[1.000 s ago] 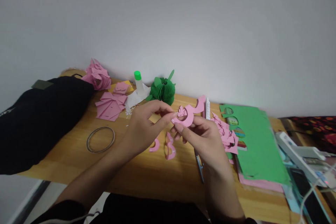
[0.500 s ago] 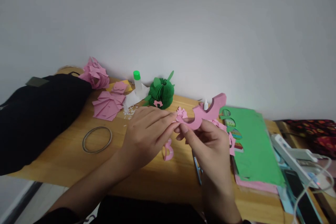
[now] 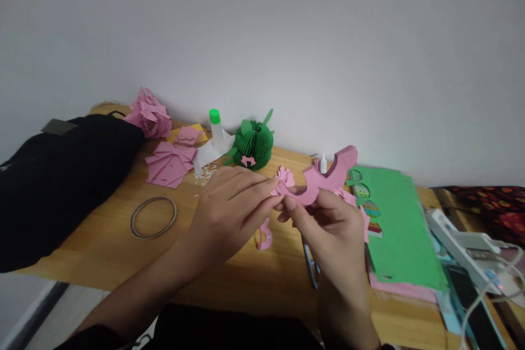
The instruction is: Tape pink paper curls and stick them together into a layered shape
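Between my two hands is a stack of pink paper cut in a wavy outline [image 3: 314, 183], its upper end rising to the right. My left hand [image 3: 229, 205] pinches the stack's lower left end. The thumb and fingers of my right hand [image 3: 330, 224] grip it near the middle from below. Beneath my hands, a curved pink paper cutout [image 3: 264, 236] lies on the wooden table [image 3: 229, 290]. Behind them are more pink cutouts [image 3: 286, 176]. A blue-handled tool [image 3: 311, 265], partly covered by my right hand, is probably scissors.
A pleated green paper ball [image 3: 254, 145] and a green-capped glue stick [image 3: 215, 126] stand at the back. Folded pink paper [image 3: 170, 164] and a bangle [image 3: 153, 217] lie left, near a black bag [image 3: 61, 180]. Right are green sheets [image 3: 402, 229], a power strip [image 3: 459, 251] and a phone [image 3: 467, 295].
My hands stay on the pink paper stack with almost the same grip. The whole view has shifted very slightly.
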